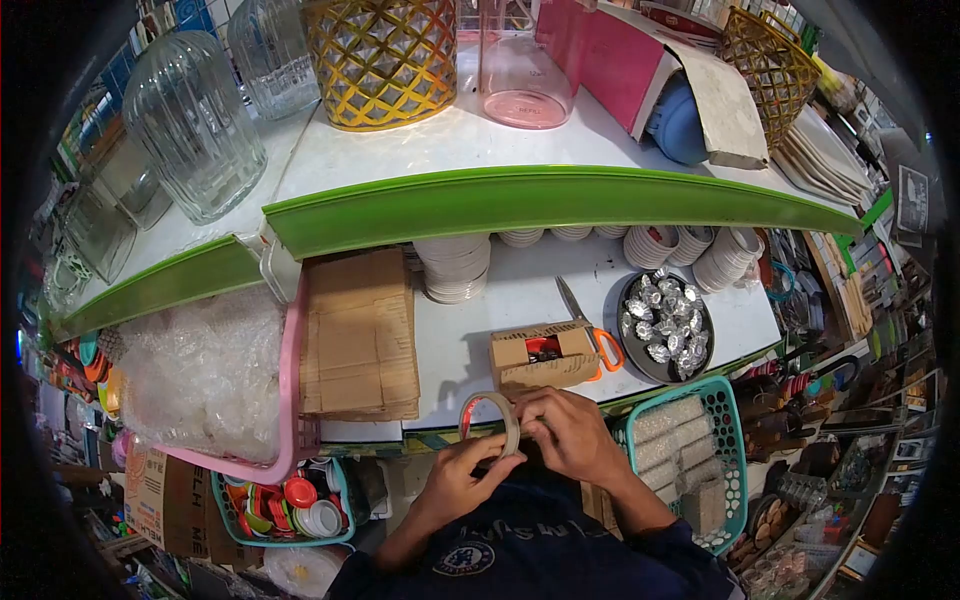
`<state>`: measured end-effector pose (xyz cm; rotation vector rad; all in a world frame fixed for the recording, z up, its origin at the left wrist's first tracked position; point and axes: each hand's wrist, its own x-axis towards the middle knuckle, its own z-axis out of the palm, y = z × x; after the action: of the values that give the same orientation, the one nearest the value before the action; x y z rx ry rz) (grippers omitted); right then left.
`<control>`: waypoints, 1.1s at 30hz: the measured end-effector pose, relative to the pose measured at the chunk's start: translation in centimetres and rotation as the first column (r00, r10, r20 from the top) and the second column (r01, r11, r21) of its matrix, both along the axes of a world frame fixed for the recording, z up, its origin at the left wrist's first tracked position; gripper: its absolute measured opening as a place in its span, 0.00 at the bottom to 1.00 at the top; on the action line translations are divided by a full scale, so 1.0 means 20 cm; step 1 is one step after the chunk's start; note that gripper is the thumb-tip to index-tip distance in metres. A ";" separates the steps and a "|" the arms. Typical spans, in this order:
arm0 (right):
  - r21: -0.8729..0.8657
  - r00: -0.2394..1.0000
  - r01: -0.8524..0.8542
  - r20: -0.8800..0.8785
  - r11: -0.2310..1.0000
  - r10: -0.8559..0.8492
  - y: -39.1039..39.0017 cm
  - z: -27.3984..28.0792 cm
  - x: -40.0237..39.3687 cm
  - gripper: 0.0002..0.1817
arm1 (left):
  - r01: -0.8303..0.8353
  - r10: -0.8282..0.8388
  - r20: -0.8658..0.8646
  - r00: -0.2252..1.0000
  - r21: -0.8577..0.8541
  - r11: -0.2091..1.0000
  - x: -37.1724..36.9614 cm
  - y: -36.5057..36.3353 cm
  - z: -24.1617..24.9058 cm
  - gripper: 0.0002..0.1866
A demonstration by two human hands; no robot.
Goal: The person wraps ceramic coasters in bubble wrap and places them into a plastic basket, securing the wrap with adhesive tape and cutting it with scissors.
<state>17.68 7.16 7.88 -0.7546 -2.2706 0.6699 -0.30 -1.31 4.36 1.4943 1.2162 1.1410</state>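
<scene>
A roll of tape [511, 422] is held upright by my left hand [468, 478], its fingers round the lower part of the ring. Close beside it on the right, my right hand [565, 430] is closed in a pinch near the roll's edge; what its fingertips hold is too small to make out. Just beyond both hands a small cardboard box [543, 358] stands on the white shelf [452, 345], with something dark and red in its opening. Orange-handled scissors [605, 352] lie against the box's right side, blades pointing away.
A dark plate [640, 358] of foil-wrapped pieces sits at the right. Flat cardboard [360, 340] and a pink basket [290, 400] of clear plastic are at the left. A green-edged upper shelf [560, 195] holds glassware. Teal baskets [738, 450] stand below.
</scene>
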 end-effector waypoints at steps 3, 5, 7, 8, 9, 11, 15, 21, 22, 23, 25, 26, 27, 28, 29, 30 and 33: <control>-0.325 0.991 0.001 -0.124 0.946 -0.044 -0.02 0.02 0.00 0.05 | 0.028 -0.008 -0.129 0.992 0.149 0.988 -0.04 -0.01 -0.03 0.08; -0.483 0.976 -0.028 -0.203 0.875 -0.081 -0.04 0.04 -0.02 0.05 | 0.049 -0.027 -0.150 0.988 0.146 0.988 -0.07 -0.01 -0.01 0.10; -0.487 0.985 -0.020 -0.160 0.873 -0.066 -0.05 0.04 -0.03 0.06 | 0.069 -0.044 -0.172 0.984 0.144 0.987 -0.07 -0.02 -0.02 0.12; -0.488 0.985 -0.021 -0.158 0.873 -0.065 -0.05 0.04 -0.04 0.06 | 0.035 -0.033 -0.022 0.999 0.061 0.998 -0.06 -0.02 -0.03 0.15; -0.478 0.993 -0.004 -0.109 0.878 -0.054 -0.06 0.04 -0.05 0.06 | 0.013 -0.009 0.127 0.992 -0.028 1.000 -0.05 -0.02 -0.05 0.19; -0.470 0.997 0.009 -0.060 0.883 -0.043 -0.07 0.03 -0.06 0.06 | 0.014 -0.019 0.146 0.989 0.035 0.999 -0.03 0.00 -0.04 0.23; -0.497 0.999 -0.008 -0.048 0.868 -0.018 -0.08 0.02 -0.07 0.06 | -0.046 0.051 0.221 0.974 -0.028 0.999 -0.01 0.02 0.00 0.21; -0.453 0.999 -0.024 -0.052 0.891 0.001 -0.09 0.04 -0.06 0.06 | -0.078 0.075 0.103 0.992 0.029 0.997 0.02 0.03 -0.02 0.18; -0.457 0.999 -0.018 -0.043 0.889 -0.002 -0.09 0.04 -0.06 0.06 | -0.081 0.077 0.106 0.991 0.033 0.996 0.02 0.03 -0.02 0.18; -0.459 0.999 -0.016 -0.044 0.889 -0.004 -0.09 0.04 -0.06 0.06 | -0.079 0.075 0.105 0.992 0.032 0.996 0.02 0.03 -0.02 0.18; -0.442 0.998 -0.036 -0.068 0.896 0.006 -0.10 0.04 -0.05 0.06 | -0.081 0.075 0.106 0.992 0.050 0.995 0.02 0.03 -0.03 0.18; -0.443 0.998 -0.034 -0.069 0.896 0.004 -0.10 0.03 -0.05 0.06 | -0.078 0.072 0.105 0.992 0.049 0.996 0.02 0.03 -0.04 0.18; -0.455 0.998 -0.036 -0.069 0.890 0.005 -0.10 0.03 -0.05 0.06 | -0.086 0.082 0.109 0.991 0.040 0.995 0.03 0.03 -0.04 0.19; -0.465 0.998 -0.038 -0.069 0.884 0.007 -0.10 0.02 -0.05 0.06 | -0.094 0.090 0.113 0.989 0.032 0.995 0.03 0.03 -0.04 0.19; -0.466 0.998 -0.036 -0.070 0.884 0.004 -0.10 0.03 -0.04 0.06 | -0.091 0.087 0.112 0.990 0.032 0.995 0.03 0.03 -0.04 0.19; -0.469 0.998 -0.037 -0.070 0.882 0.005 -0.10 0.04 -0.04 0.06 | -0.100 0.097 0.083 0.992 0.032 0.995 0.03 0.03 -0.03 0.20; -0.479 0.998 -0.041 -0.069 0.877 0.009 -0.10 0.04 -0.03 0.06 | -0.121 0.119 0.034 0.992 0.046 0.992 0.04 0.03 -0.03 0.20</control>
<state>17.01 5.13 8.66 -0.9153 -2.0726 1.2823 0.46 -0.77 3.81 1.4500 1.2798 1.2765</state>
